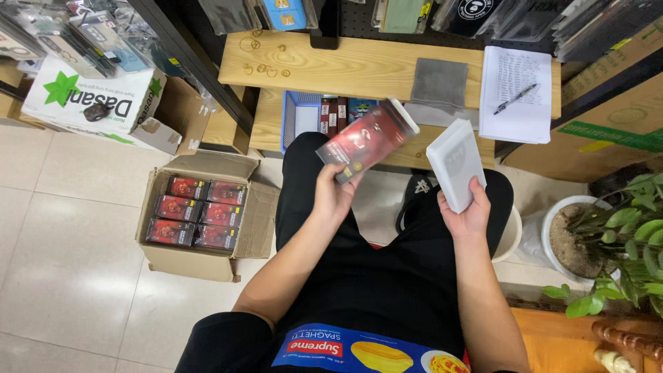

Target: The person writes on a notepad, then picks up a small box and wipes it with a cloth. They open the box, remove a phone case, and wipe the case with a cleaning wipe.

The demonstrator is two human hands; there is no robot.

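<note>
Two items are up: your left hand point(333, 197) grips the red box point(368, 140), your right hand point(466, 214) the white tray point(456, 164). You seem mid-packing; aligning them comes next.

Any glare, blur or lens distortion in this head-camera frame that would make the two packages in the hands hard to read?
Head view: even indoor light with soft shadows; the red package in the left hand shows plastic sheen and slight motion blur; the white package in the right hand looks washed out, detail lost; wide-angle bending curves the shelf and floor tiles at the edges.
</note>
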